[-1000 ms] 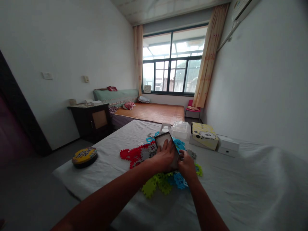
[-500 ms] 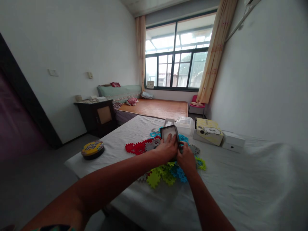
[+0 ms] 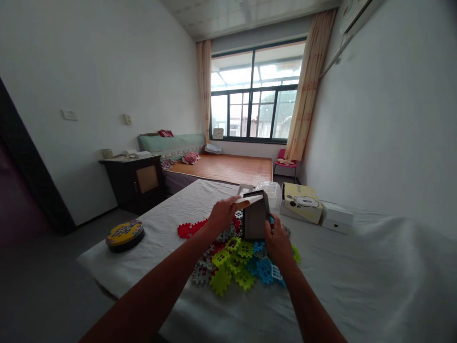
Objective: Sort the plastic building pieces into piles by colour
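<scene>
A dark box (image 3: 254,220) stands tilted up on edge over a heap of coloured interlocking plastic pieces (image 3: 235,259) on the white-covered table (image 3: 357,276). My left hand (image 3: 222,214) grips the box's upper left flap, fingers closed on it. My right hand (image 3: 277,240) holds the box's lower right side, fingers wrapped round its edge. Red, grey, green and blue pieces lie spread beneath and in front of the box.
A round yellow tin (image 3: 124,234) sits at the table's left corner. Behind the box stand a clear plastic container (image 3: 268,189), a yellow carton (image 3: 303,202) and a white box (image 3: 337,216). A dark cabinet (image 3: 134,180) and a bed (image 3: 221,167) lie beyond.
The box lay flat under my left palm on the pieces; now it is lifted and tipped upright, and more pieces lie spread below it. My left hand moved to its top edge.
</scene>
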Demonstrator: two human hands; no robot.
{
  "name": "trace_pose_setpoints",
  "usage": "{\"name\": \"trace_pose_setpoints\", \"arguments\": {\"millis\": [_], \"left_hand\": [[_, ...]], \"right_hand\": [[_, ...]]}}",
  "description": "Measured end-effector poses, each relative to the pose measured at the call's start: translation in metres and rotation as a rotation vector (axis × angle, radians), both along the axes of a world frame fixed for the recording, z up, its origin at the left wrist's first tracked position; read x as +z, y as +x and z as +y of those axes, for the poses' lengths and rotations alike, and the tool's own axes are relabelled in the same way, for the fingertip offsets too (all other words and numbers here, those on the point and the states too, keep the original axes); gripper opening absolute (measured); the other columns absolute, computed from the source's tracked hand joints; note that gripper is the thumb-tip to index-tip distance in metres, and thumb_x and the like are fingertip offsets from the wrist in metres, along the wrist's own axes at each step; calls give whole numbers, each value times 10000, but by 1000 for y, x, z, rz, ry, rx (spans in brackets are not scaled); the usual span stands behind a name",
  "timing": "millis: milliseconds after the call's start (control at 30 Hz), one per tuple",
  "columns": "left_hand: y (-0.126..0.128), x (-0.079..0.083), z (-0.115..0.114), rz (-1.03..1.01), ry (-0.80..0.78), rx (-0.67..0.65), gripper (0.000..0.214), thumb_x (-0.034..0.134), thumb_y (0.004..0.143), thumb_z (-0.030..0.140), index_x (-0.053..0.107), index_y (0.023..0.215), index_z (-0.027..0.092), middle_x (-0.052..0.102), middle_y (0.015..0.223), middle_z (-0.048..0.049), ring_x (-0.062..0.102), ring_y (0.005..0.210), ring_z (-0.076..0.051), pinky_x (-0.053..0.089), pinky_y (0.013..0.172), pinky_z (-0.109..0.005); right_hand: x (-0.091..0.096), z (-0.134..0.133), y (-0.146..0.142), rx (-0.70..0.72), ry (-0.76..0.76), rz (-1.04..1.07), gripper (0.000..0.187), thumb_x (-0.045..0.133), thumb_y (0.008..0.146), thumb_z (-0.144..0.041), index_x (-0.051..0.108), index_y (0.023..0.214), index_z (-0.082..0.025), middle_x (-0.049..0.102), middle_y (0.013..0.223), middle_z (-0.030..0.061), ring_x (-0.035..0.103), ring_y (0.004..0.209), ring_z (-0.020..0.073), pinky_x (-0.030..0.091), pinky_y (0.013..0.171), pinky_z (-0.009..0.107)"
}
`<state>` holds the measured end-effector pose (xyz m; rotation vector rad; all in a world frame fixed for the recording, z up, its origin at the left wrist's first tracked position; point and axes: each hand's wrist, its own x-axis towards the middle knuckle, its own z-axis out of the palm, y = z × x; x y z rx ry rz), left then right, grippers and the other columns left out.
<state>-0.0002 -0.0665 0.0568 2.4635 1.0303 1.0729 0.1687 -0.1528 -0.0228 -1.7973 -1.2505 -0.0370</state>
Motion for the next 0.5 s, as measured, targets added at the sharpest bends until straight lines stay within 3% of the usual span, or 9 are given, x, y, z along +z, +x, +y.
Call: {"name": "trace_pose_setpoints", "arguments": {"millis": [133, 200, 300, 400, 500], "left_hand": [[-28, 20, 8, -296, -388, -162, 392, 397, 880, 279, 538, 1226, 161, 686, 985, -54, 695, 697, -152, 534, 537, -212], [-40, 27, 5, -363, -409, -155, 417, 407, 881, 302, 518, 1248, 138, 694, 923, -59, 696, 676, -153, 538, 525, -209], [-41, 29, -14, -340, -168, -19, 425, 410, 884, 287, 486, 1289, 181, 706, 918, -56, 691, 746, -165, 567, 605, -255], [-22, 14, -42, -61, 162, 51, 412, 434, 851, 191, 533, 1249, 226, 583, 1252, -79, 615, 1034, -211, 508, 889, -361], [-3, -8, -62, 202, 231, 65, 463, 452, 813, 136, 514, 1267, 200, 519, 1323, -109, 607, 1054, -231, 501, 904, -383]], "right_hand": [[17, -2, 15, -124, -120, -188, 401, 315, 912, -355, 429, 1277, -234, 535, 988, 102, 586, 727, 187, 429, 616, 296], [26, -1, 22, -177, -120, -178, 428, 285, 917, -363, 402, 1304, -222, 526, 1003, 119, 586, 721, 197, 423, 601, 304], [33, 3, 23, -123, -30, -90, 463, 266, 912, -367, 375, 1327, -191, 523, 1061, 152, 586, 847, 237, 436, 653, 329], [29, 12, 15, -30, 40, -13, 461, 263, 902, -374, 393, 1315, -216, 525, 1145, 146, 563, 969, 253, 446, 731, 352], [19, 20, 10, 151, 93, 194, 471, 310, 878, -401, 417, 1301, -222, 533, 1199, 135, 561, 989, 248, 450, 787, 360]]}}
